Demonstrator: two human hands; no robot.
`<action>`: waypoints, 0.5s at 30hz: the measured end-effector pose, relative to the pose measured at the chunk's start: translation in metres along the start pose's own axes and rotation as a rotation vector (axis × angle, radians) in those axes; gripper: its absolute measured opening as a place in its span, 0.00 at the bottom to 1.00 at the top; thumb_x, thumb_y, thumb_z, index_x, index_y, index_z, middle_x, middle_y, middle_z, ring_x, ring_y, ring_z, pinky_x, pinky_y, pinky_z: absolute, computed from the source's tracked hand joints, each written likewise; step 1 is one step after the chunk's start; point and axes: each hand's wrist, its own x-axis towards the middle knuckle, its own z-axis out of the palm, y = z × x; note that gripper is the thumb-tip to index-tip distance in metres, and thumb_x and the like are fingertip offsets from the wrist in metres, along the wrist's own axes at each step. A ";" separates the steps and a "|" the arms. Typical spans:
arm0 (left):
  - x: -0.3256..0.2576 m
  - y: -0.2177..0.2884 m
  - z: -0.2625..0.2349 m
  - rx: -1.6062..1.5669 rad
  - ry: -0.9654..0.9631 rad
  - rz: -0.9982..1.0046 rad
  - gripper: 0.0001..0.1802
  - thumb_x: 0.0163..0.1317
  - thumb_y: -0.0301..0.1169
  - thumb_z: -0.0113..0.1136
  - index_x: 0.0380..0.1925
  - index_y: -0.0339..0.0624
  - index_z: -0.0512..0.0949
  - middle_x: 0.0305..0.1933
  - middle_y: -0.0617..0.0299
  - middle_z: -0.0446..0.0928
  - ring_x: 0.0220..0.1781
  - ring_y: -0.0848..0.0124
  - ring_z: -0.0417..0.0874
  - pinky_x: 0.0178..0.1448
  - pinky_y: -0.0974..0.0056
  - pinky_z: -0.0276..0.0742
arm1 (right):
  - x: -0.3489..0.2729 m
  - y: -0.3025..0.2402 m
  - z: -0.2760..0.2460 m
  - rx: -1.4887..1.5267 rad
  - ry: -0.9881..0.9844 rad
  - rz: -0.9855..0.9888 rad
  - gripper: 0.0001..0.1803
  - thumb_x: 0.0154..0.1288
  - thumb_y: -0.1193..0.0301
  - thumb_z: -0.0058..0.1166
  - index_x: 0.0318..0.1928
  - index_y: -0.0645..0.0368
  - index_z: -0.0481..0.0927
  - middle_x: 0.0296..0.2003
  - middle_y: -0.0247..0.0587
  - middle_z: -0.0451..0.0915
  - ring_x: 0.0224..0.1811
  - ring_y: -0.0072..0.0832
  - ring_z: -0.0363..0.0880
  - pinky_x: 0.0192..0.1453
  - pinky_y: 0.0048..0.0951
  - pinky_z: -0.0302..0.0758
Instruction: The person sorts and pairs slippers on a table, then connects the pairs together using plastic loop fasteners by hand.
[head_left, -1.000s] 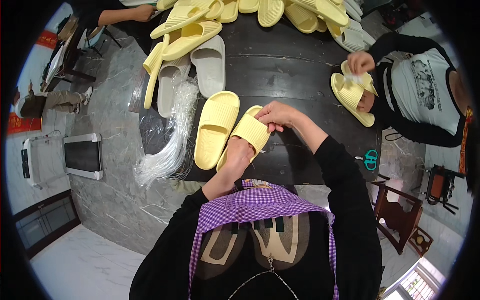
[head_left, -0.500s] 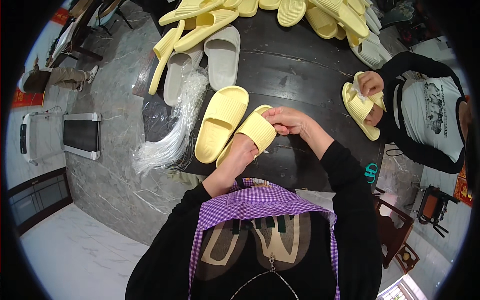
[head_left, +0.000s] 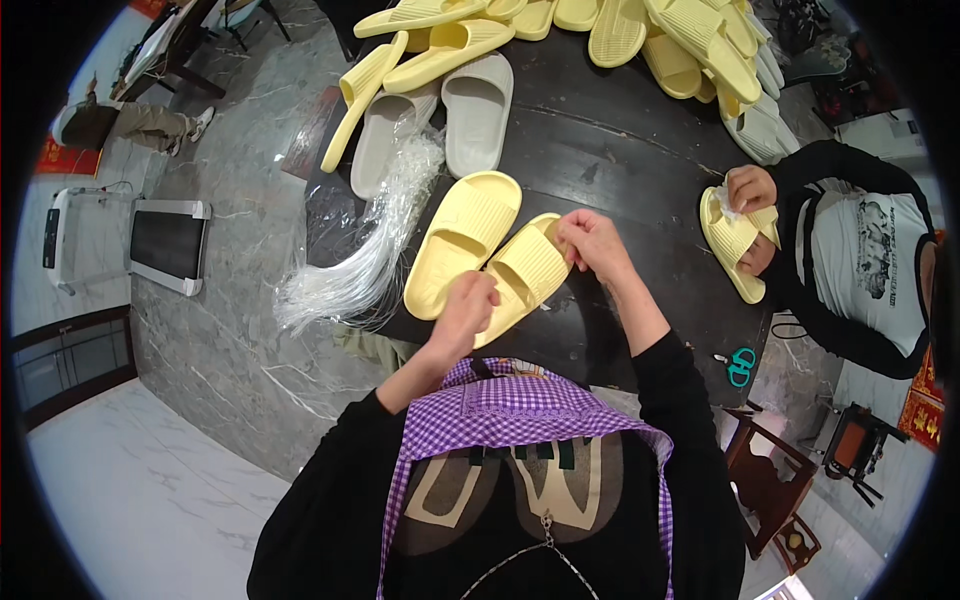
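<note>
Two yellow slide slippers lie side by side on the dark table in front of me. The left slipper (head_left: 478, 205) lies untouched, toe away from me. Over the opening of the right slipper (head_left: 535, 262), my left hand (head_left: 468, 312) is closed with curled fingers, clear of the strap. My right hand (head_left: 594, 246) pinches beside the outer edge of that slipper's ribbed strap. Whatever either hand holds is too small or hidden to make out. Left of the pair lies a bundle of clear plastic strands (head_left: 372, 255).
Grey slippers (head_left: 478, 115) stand behind the bundle, with piled yellow slippers (head_left: 620, 30) along the far edge. At right, a co-worker's hands (head_left: 750, 190) work on another yellow slipper (head_left: 722, 235). Teal-handled scissors (head_left: 740, 367) lie near the table's right edge.
My left hand has come out of the right slipper's opening and lifted. My right hand has shifted slightly outward from the strap. The whole view has shifted a little.
</note>
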 end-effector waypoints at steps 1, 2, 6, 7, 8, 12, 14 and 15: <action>-0.004 0.003 -0.011 -0.050 0.013 0.053 0.09 0.64 0.30 0.48 0.29 0.36 0.70 0.22 0.67 0.66 0.14 0.84 0.59 0.15 0.76 0.50 | 0.003 0.002 0.000 0.142 0.022 -0.027 0.06 0.64 0.71 0.50 0.34 0.62 0.73 0.22 0.33 0.76 0.11 0.15 0.64 0.13 0.16 0.61; -0.006 0.004 -0.020 -0.099 0.026 0.105 0.09 0.64 0.30 0.49 0.29 0.34 0.70 0.22 0.66 0.67 0.14 0.84 0.59 0.15 0.76 0.50 | 0.006 0.004 -0.001 0.284 0.044 -0.054 0.06 0.64 0.71 0.50 0.34 0.62 0.73 0.22 0.34 0.76 0.12 0.15 0.64 0.14 0.16 0.62; 0.017 0.019 -0.039 -0.105 0.062 0.185 0.07 0.63 0.28 0.50 0.31 0.34 0.71 0.23 0.64 0.69 0.15 0.83 0.63 0.16 0.76 0.56 | 0.012 -0.001 0.002 0.546 0.015 -0.041 0.06 0.64 0.71 0.49 0.34 0.61 0.72 0.22 0.34 0.76 0.14 0.16 0.66 0.14 0.18 0.63; 0.023 0.022 -0.040 -0.110 0.068 0.190 0.07 0.63 0.28 0.50 0.31 0.34 0.71 0.23 0.64 0.69 0.15 0.83 0.63 0.16 0.76 0.56 | 0.014 -0.003 0.002 0.606 -0.007 -0.021 0.06 0.64 0.70 0.49 0.34 0.61 0.72 0.22 0.34 0.76 0.15 0.16 0.67 0.14 0.18 0.63; 0.031 0.024 -0.039 -0.086 0.083 0.170 0.07 0.62 0.27 0.50 0.32 0.33 0.71 0.23 0.63 0.70 0.15 0.81 0.65 0.16 0.75 0.59 | 0.016 -0.007 0.001 0.601 -0.015 -0.023 0.06 0.64 0.70 0.49 0.34 0.61 0.72 0.22 0.34 0.76 0.15 0.16 0.67 0.14 0.18 0.63; 0.043 0.031 -0.027 -0.027 0.100 0.146 0.05 0.60 0.24 0.50 0.32 0.32 0.72 0.22 0.61 0.72 0.17 0.78 0.70 0.18 0.74 0.66 | 0.023 -0.022 -0.004 0.212 -0.047 -0.021 0.06 0.64 0.70 0.48 0.34 0.60 0.73 0.22 0.35 0.76 0.17 0.18 0.68 0.16 0.18 0.65; 0.046 0.034 -0.021 -0.014 0.094 0.181 0.04 0.59 0.21 0.48 0.29 0.33 0.72 0.22 0.59 0.73 0.17 0.76 0.72 0.19 0.72 0.70 | 0.031 -0.035 0.003 0.081 -0.029 -0.080 0.05 0.63 0.70 0.48 0.33 0.59 0.73 0.22 0.33 0.75 0.18 0.17 0.68 0.17 0.19 0.64; 0.048 0.033 -0.018 -0.014 0.093 0.183 0.04 0.59 0.21 0.48 0.29 0.33 0.72 0.22 0.59 0.73 0.17 0.76 0.72 0.19 0.72 0.70 | 0.035 -0.041 0.008 0.016 -0.018 -0.108 0.05 0.63 0.71 0.48 0.33 0.58 0.74 0.22 0.32 0.75 0.19 0.17 0.68 0.17 0.19 0.64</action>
